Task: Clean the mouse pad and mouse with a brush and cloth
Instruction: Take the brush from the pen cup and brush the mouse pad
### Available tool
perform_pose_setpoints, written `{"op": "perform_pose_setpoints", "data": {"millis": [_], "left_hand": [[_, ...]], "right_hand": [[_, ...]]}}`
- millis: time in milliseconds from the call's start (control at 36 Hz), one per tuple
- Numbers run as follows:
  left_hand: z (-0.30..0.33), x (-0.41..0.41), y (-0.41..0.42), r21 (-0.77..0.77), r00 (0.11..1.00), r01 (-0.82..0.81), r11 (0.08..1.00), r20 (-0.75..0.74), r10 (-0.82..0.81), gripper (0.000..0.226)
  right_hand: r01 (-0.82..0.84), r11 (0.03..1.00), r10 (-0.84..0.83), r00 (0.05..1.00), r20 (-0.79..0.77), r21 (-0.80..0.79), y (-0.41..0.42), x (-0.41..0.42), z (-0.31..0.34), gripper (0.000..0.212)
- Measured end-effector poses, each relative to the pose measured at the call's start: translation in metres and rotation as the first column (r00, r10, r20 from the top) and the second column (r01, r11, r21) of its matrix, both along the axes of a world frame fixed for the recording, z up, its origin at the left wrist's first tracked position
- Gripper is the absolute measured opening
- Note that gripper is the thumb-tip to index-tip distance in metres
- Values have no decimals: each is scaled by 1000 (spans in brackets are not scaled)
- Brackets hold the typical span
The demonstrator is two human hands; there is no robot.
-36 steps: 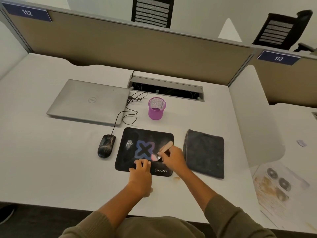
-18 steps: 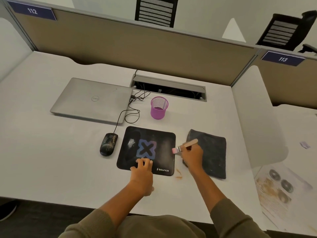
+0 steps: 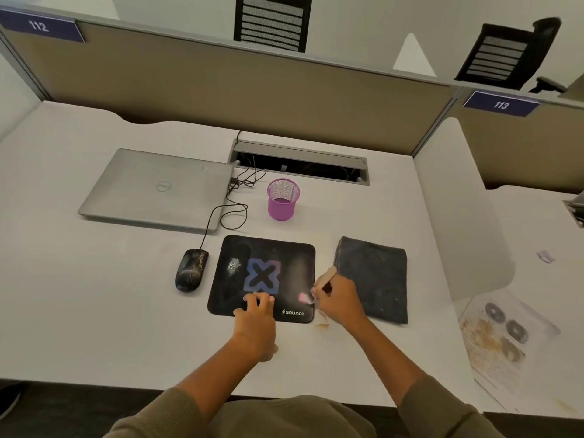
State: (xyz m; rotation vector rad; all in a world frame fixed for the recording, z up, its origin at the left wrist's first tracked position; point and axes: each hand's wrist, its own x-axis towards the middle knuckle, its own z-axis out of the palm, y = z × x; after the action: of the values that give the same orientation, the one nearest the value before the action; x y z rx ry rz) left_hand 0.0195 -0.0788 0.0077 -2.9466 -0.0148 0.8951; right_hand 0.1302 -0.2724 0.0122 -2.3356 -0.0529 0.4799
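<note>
Mouse pad (image 3: 268, 273) lies flat on the desk (image 3: 94, 295), left hand (image 3: 256, 320) pressing its near edge with spread fingers, right hand (image 3: 336, 298) gripping the brush (image 3: 319, 284), bristles on its right edge, mouse (image 3: 191, 269) just left, cloth (image 3: 374, 276) just right.

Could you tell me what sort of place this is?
Most likely an open-plan office: a desk boxed in by a partition carrying numbered signs 112 and 113, a closed laptop, and mesh office chairs beyond.

One mouse pad (image 3: 265, 276), mouse (image 3: 191, 270), brush (image 3: 317, 287), cloth (image 3: 374, 276), laptop (image 3: 158, 188), cup (image 3: 282, 200).
</note>
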Motion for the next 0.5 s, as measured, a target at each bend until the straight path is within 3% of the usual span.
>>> {"op": "perform_pose_setpoints", "data": {"millis": [167, 333, 500], "left_hand": [[2, -1, -1, -2, 1000, -4, 1000, 3, 4, 98], [3, -1, -1, 3, 1000, 6, 1000, 7, -6, 96], [3, -2, -2, 2, 1000, -5, 1000, 9, 5, 94]], "right_hand": [[241, 971, -240, 966, 95, -1, -10, 12, 8, 11], [-3, 999, 3, 1000, 11, -47, -6, 0, 19, 7], [161, 987, -161, 981, 106, 13, -1, 35, 33, 13]]}}
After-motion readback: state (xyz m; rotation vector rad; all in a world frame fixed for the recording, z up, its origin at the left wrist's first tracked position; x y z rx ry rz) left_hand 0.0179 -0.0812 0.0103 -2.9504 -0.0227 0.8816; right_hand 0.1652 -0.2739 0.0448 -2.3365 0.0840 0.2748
